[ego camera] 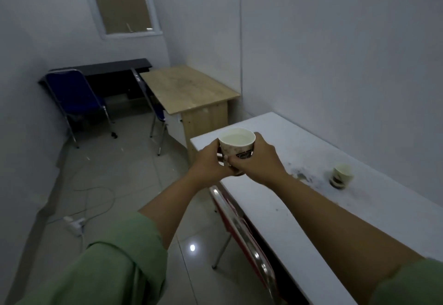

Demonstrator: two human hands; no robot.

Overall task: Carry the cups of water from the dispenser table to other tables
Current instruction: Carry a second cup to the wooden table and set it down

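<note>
A patterned paper cup (236, 143) filled with water is held upright in front of me, above the near-left corner of the white table (282, 208). My left hand (209, 163) wraps its left side and my right hand (257, 158) wraps its right side and base. A second paper cup (341, 174) stands on the white table to the right, on a smudged patch. Green sleeves cover both upper arms.
A wooden table (189, 87) stands beyond the white one, against the right wall. A black desk (103, 68) and two blue chairs (76, 95) are at the back left. A red chair (242, 230) is tucked under the white table. A power strip (74, 224) with cables lies on the tiled floor.
</note>
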